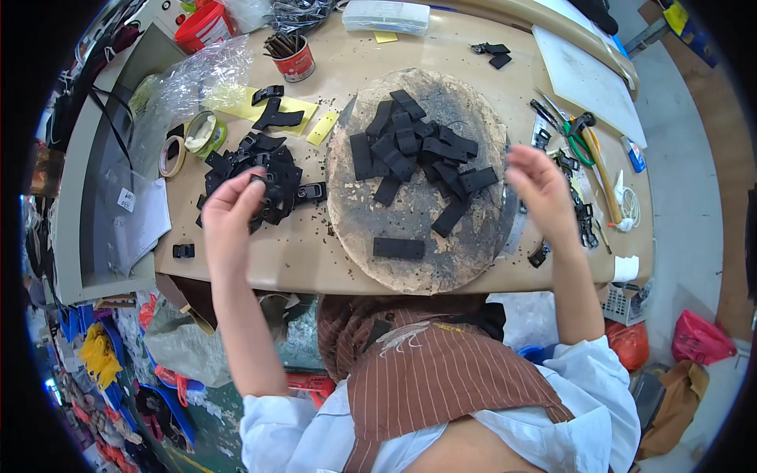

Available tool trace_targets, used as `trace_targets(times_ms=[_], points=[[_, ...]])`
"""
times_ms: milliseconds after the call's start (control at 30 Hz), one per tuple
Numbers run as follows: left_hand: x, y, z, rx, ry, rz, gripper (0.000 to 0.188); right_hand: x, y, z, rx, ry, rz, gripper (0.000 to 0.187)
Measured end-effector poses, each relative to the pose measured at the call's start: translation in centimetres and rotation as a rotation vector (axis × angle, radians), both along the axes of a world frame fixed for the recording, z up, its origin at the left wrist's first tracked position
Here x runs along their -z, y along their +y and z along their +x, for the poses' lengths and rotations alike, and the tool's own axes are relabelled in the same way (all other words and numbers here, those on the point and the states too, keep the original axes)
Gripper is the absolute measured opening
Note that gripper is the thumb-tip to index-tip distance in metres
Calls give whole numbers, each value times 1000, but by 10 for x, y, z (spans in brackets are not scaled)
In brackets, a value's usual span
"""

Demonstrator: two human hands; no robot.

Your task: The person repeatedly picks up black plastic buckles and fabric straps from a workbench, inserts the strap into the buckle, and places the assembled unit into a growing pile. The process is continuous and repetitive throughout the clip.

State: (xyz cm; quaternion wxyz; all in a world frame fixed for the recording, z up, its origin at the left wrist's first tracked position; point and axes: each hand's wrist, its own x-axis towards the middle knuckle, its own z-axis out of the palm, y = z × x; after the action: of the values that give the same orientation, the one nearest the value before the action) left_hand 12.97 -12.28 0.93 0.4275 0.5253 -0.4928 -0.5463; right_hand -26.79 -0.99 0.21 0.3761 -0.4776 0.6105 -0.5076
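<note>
My left hand [234, 201] is at the near left side of a pile of black straps with plastic buckles [272, 162]. Its thumb and fingers pinch a small black buckle [257, 180] at the pile, partly covered by the fingertips. Just past the right edge of a worn round board [363, 213], my right hand [541, 185] hangs with bent fingers apart, holding nothing I can see. Black strap pieces [402, 146] lie heaped on the board. One flat black strap piece [398, 248] rests alone near the board's front.
A hammer [605, 177], green-handled scissors [579, 142] and several buckles lie at the right. Behind the pile stand a red tin of rods [296, 63] and yellow cards [322, 128]. A tape roll [172, 156] and one loose buckle [183, 251] are left.
</note>
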Motion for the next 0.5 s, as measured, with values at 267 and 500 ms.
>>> trace_targets(times_ms=[267, 500], points=[[-103, 99, -36, 408, 902, -202, 8, 5, -15, -76, 146, 324, 4, 36], [-153, 125, -63, 934, 1297, 80, 1, 38, -37, -119, 178, 436, 70, 34]])
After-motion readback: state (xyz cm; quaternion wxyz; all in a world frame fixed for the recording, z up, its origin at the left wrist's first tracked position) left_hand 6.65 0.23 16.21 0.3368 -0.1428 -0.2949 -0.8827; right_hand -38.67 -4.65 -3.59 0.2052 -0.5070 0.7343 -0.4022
